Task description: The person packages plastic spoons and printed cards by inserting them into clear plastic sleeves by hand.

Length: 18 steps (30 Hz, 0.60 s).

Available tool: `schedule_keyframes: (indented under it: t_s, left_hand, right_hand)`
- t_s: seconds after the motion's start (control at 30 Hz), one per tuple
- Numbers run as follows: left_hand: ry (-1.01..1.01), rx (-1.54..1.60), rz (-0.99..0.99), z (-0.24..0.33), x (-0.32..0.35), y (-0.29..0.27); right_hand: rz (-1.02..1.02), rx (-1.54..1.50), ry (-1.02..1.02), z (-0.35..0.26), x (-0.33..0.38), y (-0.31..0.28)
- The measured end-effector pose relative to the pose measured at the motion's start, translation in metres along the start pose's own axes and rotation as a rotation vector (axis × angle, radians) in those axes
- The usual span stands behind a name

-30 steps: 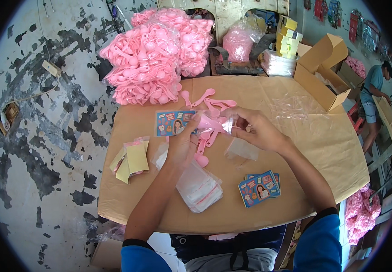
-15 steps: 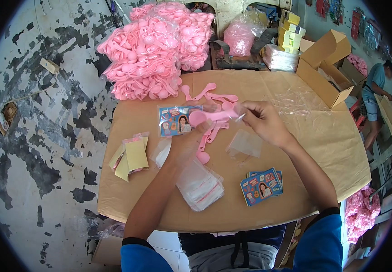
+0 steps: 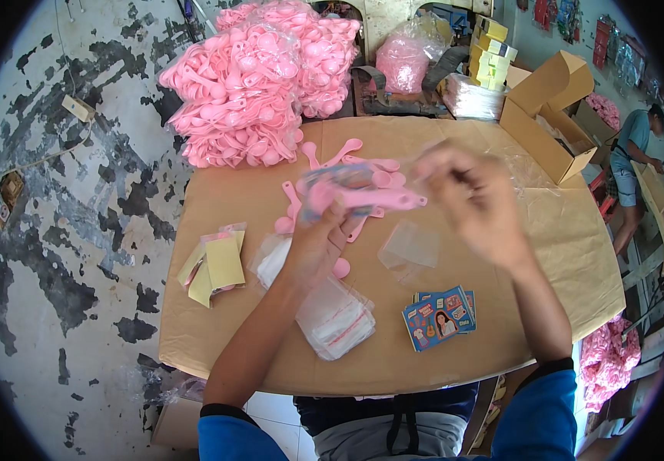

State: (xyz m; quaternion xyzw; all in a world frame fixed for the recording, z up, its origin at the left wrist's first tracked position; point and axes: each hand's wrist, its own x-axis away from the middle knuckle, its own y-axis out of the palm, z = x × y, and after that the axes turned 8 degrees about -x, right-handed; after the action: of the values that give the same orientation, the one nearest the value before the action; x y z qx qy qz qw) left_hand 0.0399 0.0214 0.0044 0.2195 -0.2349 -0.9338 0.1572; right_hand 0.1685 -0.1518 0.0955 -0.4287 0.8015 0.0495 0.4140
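Above the kraft-paper-covered table (image 3: 578, 253), glossy pink plastic spoons (image 3: 366, 198) and a printed card are gripped by the left hand (image 3: 318, 234); the blurred right hand's (image 3: 466, 196) fingers cannot be told.

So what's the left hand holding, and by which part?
The left hand grips pink plastic spoons by their bowl ends, handles pointing right; motion blur hides the rest.

I see two bagged spoon heaps (image 3: 263, 77), one card stack (image 3: 439, 316), one bag stack (image 3: 336, 316), two open boxes (image 3: 551, 115).
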Motion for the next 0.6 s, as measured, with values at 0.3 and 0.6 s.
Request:
schedule_keyframes:
  t_s: [0.3, 0.6]
  left_hand:
    - [0.156, -0.775, -0.186, -0.001, 0.001, 0.004]
    - [-0.086, -0.99, -0.218, -0.006, 0.014, 0.033]
  right_hand:
    - [-0.102, 0.249, 0.317, 0.003, -0.008, -0.011]
    - [-0.059, -0.13, 0.332, -0.002, -0.001, 0.009]
